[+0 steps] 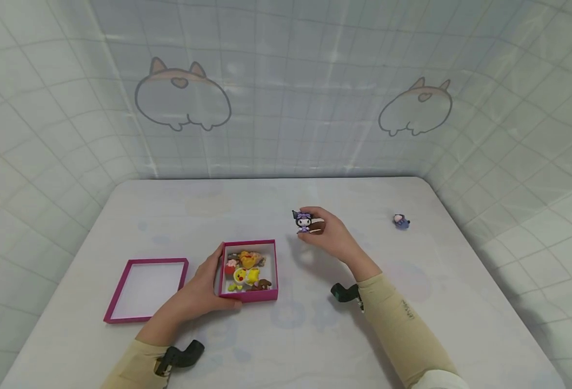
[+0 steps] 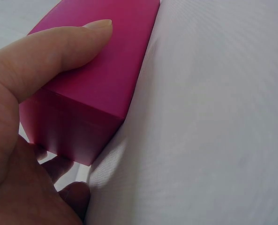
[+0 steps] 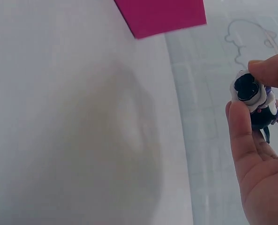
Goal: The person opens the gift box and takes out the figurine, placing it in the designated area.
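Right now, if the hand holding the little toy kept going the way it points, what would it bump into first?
Probably nothing soon. The right hand, pinching the toy figure, points up-left across bare table toward the wall. The pink box lies nearer the person, off that line. Depth is hard to judge.

Bright, even diffuse overhead light, soft shadows under both arms on the pale white desk (image 1: 412,302), head view bowed at edges, wrist views soft and slightly blurred.

At the right edge of the frame the right hand (image 3: 260,164) pinches a small black, white and purple plastic figurine (image 3: 255,99) between thumb and fingertips above the pale white table (image 3: 73,131), while a corner of a magenta cardboard box (image 3: 160,16) shows at the top.
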A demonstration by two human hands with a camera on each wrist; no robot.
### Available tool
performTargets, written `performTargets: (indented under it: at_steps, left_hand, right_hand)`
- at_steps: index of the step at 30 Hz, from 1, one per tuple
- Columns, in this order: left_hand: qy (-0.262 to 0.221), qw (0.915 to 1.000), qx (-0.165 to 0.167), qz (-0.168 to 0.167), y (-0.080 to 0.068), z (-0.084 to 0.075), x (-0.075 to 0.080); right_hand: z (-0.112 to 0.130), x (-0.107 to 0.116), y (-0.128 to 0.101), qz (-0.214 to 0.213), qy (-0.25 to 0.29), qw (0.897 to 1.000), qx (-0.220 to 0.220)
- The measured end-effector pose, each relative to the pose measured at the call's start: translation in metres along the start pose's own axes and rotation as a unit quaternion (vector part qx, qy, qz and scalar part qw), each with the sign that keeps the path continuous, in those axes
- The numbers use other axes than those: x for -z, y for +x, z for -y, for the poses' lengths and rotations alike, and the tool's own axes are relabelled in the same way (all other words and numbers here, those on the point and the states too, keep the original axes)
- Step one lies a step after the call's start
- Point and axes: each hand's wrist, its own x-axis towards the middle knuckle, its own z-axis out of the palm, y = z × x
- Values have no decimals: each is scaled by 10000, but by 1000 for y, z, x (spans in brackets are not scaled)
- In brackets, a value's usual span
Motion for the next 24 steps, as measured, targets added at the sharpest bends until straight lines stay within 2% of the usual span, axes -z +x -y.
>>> performTargets:
  at_steps: [9,16,24]
  left_hand:
    - [28,10000,0,47,2,1,6]
    - [29,10000,-25,26,2,3,6]
    - [28,10000,48,47,2,2,7]
  right_hand:
    - [-7,16,2,-212,-42,9993,-291]
    - [-14,29,-2,-293,-152,9983,-475]
    - [-22,45,-6,-415,-197,9975,-530]
